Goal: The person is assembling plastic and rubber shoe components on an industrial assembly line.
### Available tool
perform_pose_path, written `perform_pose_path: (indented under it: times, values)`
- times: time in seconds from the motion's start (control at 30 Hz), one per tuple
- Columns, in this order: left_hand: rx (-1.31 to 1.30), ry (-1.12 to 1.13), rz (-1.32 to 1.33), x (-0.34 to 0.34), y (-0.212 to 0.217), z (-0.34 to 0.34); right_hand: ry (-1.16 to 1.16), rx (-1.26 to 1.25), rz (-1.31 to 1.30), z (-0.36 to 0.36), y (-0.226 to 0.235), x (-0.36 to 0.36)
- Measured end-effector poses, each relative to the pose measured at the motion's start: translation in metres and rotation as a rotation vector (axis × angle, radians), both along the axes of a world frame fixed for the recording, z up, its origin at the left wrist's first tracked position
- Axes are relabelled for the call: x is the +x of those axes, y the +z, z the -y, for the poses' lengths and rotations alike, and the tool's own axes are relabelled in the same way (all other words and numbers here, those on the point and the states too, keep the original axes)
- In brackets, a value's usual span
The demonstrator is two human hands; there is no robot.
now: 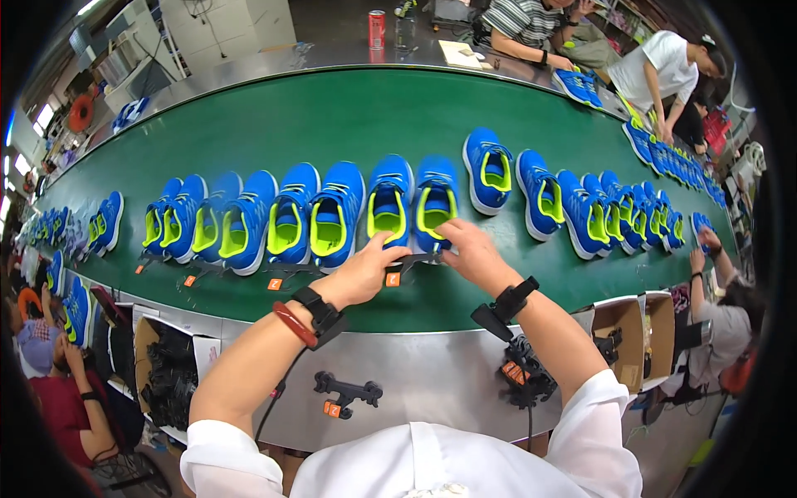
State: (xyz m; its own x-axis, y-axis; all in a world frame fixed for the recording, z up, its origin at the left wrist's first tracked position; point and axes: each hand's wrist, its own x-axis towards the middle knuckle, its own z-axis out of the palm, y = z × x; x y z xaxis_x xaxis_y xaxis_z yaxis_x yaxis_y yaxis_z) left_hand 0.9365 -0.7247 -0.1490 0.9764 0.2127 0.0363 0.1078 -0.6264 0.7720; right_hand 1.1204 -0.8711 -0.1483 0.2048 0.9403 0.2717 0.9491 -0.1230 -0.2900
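Both hands are at the heels of a pair of blue sneakers with lime-green linings, the left sneaker and the right sneaker, toes pointing away from me. A black plastic shoe hanger with an orange tag spans behind the two heels. My left hand is closed on the hanger's left end, its thumb and forefinger at the left heel. My right hand pinches the hanger's other end against the right heel. The fingers partly hide where hanger and heels meet.
More blue sneakers stand along the green belt; pairs to the left carry hangers. A loose hanger and a hanger pile lie on the metal ledge. Cartons flank it. Other people work around the belt.
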Motion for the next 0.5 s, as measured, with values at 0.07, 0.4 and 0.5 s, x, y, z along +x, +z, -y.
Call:
perform_pose_path:
  times: [0.07,0.4,0.5]
  values:
    - [0.158,-0.081,-0.222,-0.008,0.009,0.002,-0.003,0.128,-0.323,0.013,-0.010,-0.006]
    - [0.353,0.091,0.173,0.074,0.038,0.007,0.360,-0.157,-0.499,0.077,-0.004,-0.119]
    - [0.343,0.068,0.150,0.117,0.023,0.020,0.366,-0.070,-0.462,0.079,-0.001,-0.144]
